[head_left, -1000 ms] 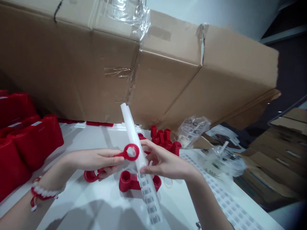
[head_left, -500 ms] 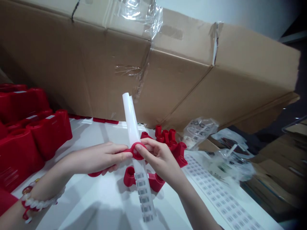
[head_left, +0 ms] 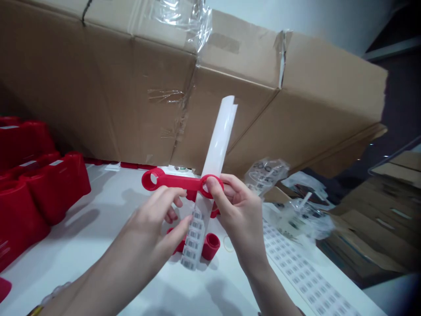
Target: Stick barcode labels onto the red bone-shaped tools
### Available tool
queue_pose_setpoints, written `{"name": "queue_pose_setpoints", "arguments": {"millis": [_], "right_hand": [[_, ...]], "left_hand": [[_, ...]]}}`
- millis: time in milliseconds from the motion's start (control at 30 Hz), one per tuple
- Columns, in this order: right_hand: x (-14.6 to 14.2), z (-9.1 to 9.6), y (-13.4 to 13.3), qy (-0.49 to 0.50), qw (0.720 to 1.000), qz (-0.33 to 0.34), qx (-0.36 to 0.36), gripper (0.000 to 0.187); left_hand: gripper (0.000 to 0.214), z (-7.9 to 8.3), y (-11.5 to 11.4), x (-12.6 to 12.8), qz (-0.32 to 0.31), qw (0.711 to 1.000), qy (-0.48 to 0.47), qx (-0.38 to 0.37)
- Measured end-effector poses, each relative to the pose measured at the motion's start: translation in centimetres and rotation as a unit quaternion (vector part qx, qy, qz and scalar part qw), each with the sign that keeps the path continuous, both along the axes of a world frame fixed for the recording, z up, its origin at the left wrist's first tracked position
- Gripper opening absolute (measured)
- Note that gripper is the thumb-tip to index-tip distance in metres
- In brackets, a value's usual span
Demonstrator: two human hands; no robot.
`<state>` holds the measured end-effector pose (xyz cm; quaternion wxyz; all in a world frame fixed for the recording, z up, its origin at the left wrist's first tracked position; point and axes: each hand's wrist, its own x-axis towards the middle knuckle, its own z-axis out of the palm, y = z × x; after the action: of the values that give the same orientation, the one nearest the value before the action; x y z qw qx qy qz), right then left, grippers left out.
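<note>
A red plastic double-ring piece (head_left: 177, 181) lies level in the air in front of me. My right hand (head_left: 238, 215) grips its right ring, which seems to encircle a long white strip of label backing (head_left: 219, 140). The strip rises, tilted to the right, and its lower part carries printed barcode labels (head_left: 194, 239). My left hand (head_left: 154, 224) is spread just below the red bar, its thumb tip at the strip's edge. My fingers hide part of the ring.
A large cardboard box (head_left: 237, 87) fills the back of the white table (head_left: 98, 263). Red moulded pieces (head_left: 42, 193) are stacked at the left, and another (head_left: 210, 245) stands below my hands. A barcode sheet (head_left: 302, 272) and plastic bags (head_left: 266, 175) lie to the right.
The red piece has risen and now lies level, held by my right hand, and my left hand has let go of it. The strip has tilted right, and both hands have moved up.
</note>
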<state>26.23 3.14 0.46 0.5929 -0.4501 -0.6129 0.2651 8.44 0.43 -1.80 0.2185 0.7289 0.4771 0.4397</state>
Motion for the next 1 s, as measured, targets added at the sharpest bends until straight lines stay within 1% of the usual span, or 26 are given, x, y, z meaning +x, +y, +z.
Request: {"name": "queue_pose_setpoints", "arguments": {"millis": [100, 200, 267, 367, 467, 533, 600, 733, 833, 933, 1000], "right_hand": [[-0.1, 0.2, -0.4, -0.006, 0.999, -0.03, 0.036, 0.026], [-0.2, 0.2, -0.7, -0.012, 0.997, -0.046, 0.067, 0.025], [-0.3, 0.0, -0.8, -0.016, 0.994, -0.059, 0.089, 0.024], [-0.4, -0.3, -0.8, -0.042, 0.986, -0.093, 0.13, 0.022], [-0.4, -0.6, -0.6, -0.073, 0.976, -0.123, 0.163, 0.019], [-0.3, -0.7, -0.4, -0.069, 0.979, -0.115, 0.155, 0.019], [-0.2, -0.5, -0.1, -0.04, 0.986, -0.092, 0.13, 0.019], [0.0, 0.2, 0.0, 0.027, 0.995, -0.046, 0.078, 0.022], [0.0, 0.7, -0.4, 0.052, 0.997, -0.027, 0.047, 0.023], [-0.1, 0.8, -0.8, 0.058, 0.998, 0.002, 0.017, 0.024], [-0.2, 0.9, -0.9, 0.056, 0.998, 0.018, 0.0, 0.026]], "left_hand": [[0.013, -1.1, 1.0, 1.2, -0.075, 0.993, -0.058, -0.066], [0.006, -1.4, 1.6, 1.5, -0.116, 0.98, -0.129, -0.097], [0.007, -1.3, 1.6, 1.5, -0.123, 0.971, -0.165, -0.119], [0.008, -1.0, 1.2, 1.5, -0.113, 0.965, -0.187, -0.144], [0.006, -0.5, 0.4, 1.6, -0.105, 0.971, -0.172, -0.125], [0.007, 0.0, -0.3, 1.6, -0.101, 0.978, -0.158, -0.097], [0.007, 0.4, -0.7, 1.4, -0.09, 0.977, -0.176, -0.079], [0.023, 1.3, -0.4, 0.3, -0.056, 0.952, -0.283, -0.103], [0.023, 1.8, 0.0, -0.5, -0.043, 0.933, -0.338, -0.117], [0.023, 2.3, 0.0, -0.7, -0.041, 0.924, -0.36, -0.124], [0.023, 2.6, -0.3, -0.6, -0.033, 0.923, -0.359, -0.134]]}}
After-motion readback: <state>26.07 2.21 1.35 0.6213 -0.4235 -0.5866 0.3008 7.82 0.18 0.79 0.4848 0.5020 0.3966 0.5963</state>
